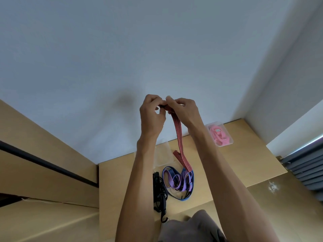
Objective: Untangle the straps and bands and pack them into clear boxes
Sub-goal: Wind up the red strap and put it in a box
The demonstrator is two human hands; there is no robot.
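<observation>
1. Surroundings: a tan counter (pixel 227 172) meets a white wall (pixel 122 49) at its far edge. A grey slatted unit (pixel 307 170) stands at 3 o'clock, beside the counter.
2. A clear box (pixel 220 134) at 1 o'clock on the counter holds a pink band (pixel 218 135). A second clear box (pixel 163 155), near the wall, is partly hidden behind the left forearm.
3. A purple band (pixel 176 179) and a blue band (pixel 185 198) lie looped together at the counter centre. A black strap bundle (pixel 160 193) lies just beside them at 9 o'clock, partly covered by the left forearm.
4. The red striped strap (pixel 179 135) is raised above the counter. Its long axis runs near vertical, top end at 12 o'clock, lower end down among the purple and blue bands.
5. The left hand (pixel 151 116) and right hand (pixel 185 110) meet at the strap's top end. The fingers of both are curled and pinch the strap there.
</observation>
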